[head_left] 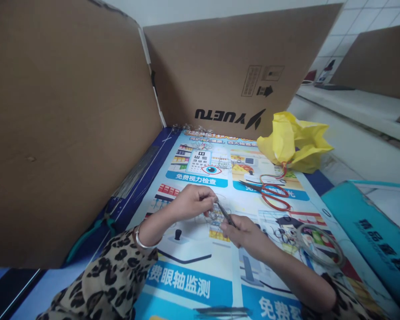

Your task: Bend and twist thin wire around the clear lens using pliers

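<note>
My left hand [192, 202] is closed in a pinch on a small clear wire piece [215, 213] held just above the printed poster [193, 178]. My right hand [242, 231] is closed around a thin dark tool [225, 213], whose tip meets the wire piece between my two hands. A silver bangle [142, 240] sits on my left wrist, above a leopard-print sleeve [113, 275]. What the wire piece is exactly I cannot make out.
Red-handled scissors [273, 191] lie on the poster, right of centre. A crumpled yellow plastic bag [295, 142] sits behind them. A coil of clear wire [320, 244] lies at the right. Cardboard walls [70, 124] stand left and behind. A bundle of thin wires [136, 173] runs along the left wall. A teal board [370, 235] is at the right.
</note>
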Motion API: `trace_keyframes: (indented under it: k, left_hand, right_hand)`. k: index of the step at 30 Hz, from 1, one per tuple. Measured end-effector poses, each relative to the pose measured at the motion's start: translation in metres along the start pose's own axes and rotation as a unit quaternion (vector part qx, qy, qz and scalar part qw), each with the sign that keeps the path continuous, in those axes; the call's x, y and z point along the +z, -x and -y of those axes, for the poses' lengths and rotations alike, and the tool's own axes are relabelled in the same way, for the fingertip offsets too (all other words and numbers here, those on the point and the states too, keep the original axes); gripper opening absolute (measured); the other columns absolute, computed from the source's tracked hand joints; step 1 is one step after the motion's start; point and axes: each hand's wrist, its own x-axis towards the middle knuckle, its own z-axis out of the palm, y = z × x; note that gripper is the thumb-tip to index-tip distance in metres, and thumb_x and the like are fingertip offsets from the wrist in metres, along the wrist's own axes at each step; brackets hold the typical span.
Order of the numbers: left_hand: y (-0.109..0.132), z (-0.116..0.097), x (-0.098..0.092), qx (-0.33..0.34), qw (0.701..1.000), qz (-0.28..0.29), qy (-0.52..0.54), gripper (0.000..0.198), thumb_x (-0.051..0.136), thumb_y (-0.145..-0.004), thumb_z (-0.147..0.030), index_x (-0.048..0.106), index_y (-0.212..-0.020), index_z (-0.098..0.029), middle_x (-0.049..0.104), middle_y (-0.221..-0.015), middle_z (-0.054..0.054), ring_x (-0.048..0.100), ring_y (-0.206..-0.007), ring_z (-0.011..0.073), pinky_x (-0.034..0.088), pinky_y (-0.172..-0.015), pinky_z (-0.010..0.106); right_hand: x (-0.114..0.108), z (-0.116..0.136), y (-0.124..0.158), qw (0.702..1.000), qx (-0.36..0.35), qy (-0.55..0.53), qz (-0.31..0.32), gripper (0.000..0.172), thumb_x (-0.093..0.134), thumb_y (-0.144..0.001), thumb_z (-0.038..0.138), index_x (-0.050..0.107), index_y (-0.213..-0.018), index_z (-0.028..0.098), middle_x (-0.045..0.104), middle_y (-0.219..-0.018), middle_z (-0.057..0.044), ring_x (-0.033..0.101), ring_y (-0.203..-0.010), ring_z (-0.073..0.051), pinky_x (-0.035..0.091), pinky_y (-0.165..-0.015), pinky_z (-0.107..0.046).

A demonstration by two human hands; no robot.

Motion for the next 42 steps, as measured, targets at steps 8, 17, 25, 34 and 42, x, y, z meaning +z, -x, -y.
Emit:
trace_keyframes:
  k: [8, 17, 25, 34, 42]
  left_hand:
    - [0.001, -0.001, 0.011, 0.035, 0.991, -0.074, -0.104, 0.018, 0.047, -0.077, -0.016, 0.06, -0.066, -0.015, 0.062, -0.055, -0.002, 0.057, -0.053, 0.0082, 0.041, -0.055, 0.018]
    - [0.001, 0.006, 0.023, 0.022, 0.988, -0.107, -0.11, 0.016, 0.046, -0.077, -0.016, 0.06, -0.07, -0.016, 0.064, -0.06, -0.002, 0.057, -0.057, 0.0098, 0.042, -0.057, 0.018]
    - [0.0, 0.01, 0.026, 0.019, 0.989, -0.112, -0.091, 0.018, 0.046, -0.082, -0.021, 0.063, -0.076, -0.017, 0.065, -0.065, -0.001, 0.06, -0.06, 0.0105, 0.045, -0.06, 0.019]
    - [-0.001, 0.01, 0.027, 0.017, 0.992, -0.111, -0.062, 0.022, 0.045, -0.085, -0.026, 0.062, -0.075, -0.016, 0.066, -0.065, 0.0, 0.062, -0.062, 0.0105, 0.046, -0.061, 0.019]
    - [-0.001, 0.01, 0.029, -0.006, 0.995, -0.101, -0.02, 0.016, 0.045, -0.08, -0.018, 0.06, -0.074, -0.016, 0.066, -0.067, -0.001, 0.063, -0.06, 0.0101, 0.046, -0.058, 0.018]
  right_hand:
    - [0.003, -0.005, -0.003, 0.999, -0.014, -0.015, -0.026, 0.044, 0.044, -0.078, 0.061, 0.041, -0.065, 0.02, 0.041, -0.044, 0.006, 0.034, -0.043, -0.007, 0.025, -0.045, -0.023]
    - [0.003, -0.005, -0.004, 0.999, -0.027, 0.004, -0.038, 0.042, 0.042, -0.08, 0.059, 0.041, -0.065, 0.02, 0.04, -0.043, 0.006, 0.035, -0.043, -0.008, 0.028, -0.046, -0.024]
    - [0.001, -0.007, -0.006, 0.997, -0.023, 0.033, -0.065, 0.04, 0.042, -0.081, 0.057, 0.044, -0.067, 0.019, 0.041, -0.052, 0.004, 0.036, -0.05, -0.009, 0.029, -0.047, -0.022]
    - [0.0, -0.011, -0.008, 0.994, -0.028, 0.077, -0.078, 0.037, 0.039, -0.082, 0.052, 0.048, -0.073, 0.017, 0.049, -0.067, 0.0, 0.045, -0.064, -0.014, 0.037, -0.059, -0.026]
    - [0.0, -0.009, -0.008, 0.991, -0.039, 0.094, -0.088, 0.034, 0.04, -0.083, 0.049, 0.048, -0.073, 0.018, 0.053, -0.071, -0.001, 0.047, -0.068, -0.015, 0.039, -0.062, -0.027]
